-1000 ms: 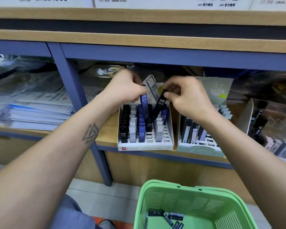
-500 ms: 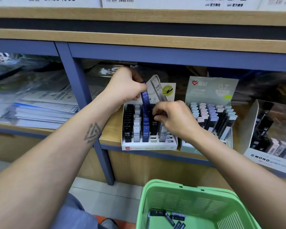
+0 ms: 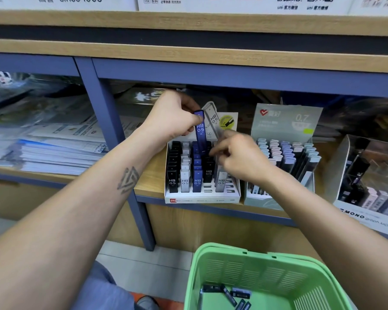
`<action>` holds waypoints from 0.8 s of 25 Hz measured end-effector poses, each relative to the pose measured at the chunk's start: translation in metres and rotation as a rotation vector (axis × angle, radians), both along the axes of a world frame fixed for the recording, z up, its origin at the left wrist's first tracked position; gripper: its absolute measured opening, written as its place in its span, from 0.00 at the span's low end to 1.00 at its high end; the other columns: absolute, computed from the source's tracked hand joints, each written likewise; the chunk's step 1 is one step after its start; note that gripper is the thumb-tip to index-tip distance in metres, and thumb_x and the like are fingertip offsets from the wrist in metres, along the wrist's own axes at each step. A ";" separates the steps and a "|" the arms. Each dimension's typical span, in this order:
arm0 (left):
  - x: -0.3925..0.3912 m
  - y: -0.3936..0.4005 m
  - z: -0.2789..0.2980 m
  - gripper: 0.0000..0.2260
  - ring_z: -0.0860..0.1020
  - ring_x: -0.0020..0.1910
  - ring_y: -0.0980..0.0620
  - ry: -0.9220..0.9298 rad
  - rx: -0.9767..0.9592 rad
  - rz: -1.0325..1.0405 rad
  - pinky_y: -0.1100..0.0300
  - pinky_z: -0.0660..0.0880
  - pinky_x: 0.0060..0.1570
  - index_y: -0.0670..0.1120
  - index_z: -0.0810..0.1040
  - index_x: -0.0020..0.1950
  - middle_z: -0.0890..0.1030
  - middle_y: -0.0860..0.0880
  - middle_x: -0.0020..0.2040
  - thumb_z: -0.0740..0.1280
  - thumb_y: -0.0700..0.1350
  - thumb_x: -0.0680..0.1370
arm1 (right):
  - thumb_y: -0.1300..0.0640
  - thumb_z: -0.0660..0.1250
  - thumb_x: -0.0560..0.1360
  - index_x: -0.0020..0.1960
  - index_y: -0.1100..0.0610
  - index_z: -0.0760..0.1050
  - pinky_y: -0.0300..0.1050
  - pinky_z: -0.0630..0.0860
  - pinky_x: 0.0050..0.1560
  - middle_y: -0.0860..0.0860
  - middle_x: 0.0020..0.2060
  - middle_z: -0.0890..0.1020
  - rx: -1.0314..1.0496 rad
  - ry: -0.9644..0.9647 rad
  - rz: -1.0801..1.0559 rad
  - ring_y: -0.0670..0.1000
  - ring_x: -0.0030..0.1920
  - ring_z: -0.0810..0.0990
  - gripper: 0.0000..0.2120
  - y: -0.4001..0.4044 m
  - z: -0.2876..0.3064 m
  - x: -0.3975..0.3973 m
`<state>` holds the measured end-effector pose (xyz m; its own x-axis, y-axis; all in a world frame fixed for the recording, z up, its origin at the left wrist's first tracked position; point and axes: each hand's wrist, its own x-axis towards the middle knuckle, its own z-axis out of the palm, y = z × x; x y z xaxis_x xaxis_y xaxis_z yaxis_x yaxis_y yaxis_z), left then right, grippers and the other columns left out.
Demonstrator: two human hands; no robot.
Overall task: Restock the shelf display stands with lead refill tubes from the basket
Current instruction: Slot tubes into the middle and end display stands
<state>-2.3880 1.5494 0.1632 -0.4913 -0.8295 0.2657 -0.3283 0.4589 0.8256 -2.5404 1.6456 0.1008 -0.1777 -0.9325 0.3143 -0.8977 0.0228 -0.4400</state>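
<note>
Holding two tubes upright above the white stand (image 3: 202, 195), the left hand (image 3: 173, 117) pinched a blue tube (image 3: 200, 130) and a clear tube (image 3: 213, 118) near their tops. The right hand (image 3: 240, 159) hovered over the stand's right rows with fingers curled; whether it gripped anything I could not tell, for it was blurred. To do this step well, I judged, each tube wanted matching to its colour's row, blue to the blue row in the middle, and pushing straight down into a free slot so its neighbours stayed standing. More tubes lay loose in the green basket (image 3: 264, 271) below the shelf's front edge.

The stand sat at the front edge of a wooden shelf (image 3: 150, 182), just beside a grey-green stand (image 3: 285, 121) marked 0.7, with a clear case (image 3: 365, 206) further right. Beyond a blue post (image 3: 112, 121) lay stacked papers (image 3: 54, 153). Pale tiles (image 3: 143, 269) showed underneath.
</note>
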 end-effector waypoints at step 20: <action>-0.038 0.018 -0.033 0.12 0.79 0.57 0.47 -0.711 -0.424 -0.312 0.58 0.74 0.57 0.50 0.84 0.61 0.84 0.50 0.57 0.69 0.47 0.78 | 0.66 0.70 0.73 0.48 0.52 0.83 0.55 0.81 0.46 0.56 0.41 0.84 -0.029 0.174 -0.084 0.60 0.44 0.82 0.10 -0.003 -0.001 -0.036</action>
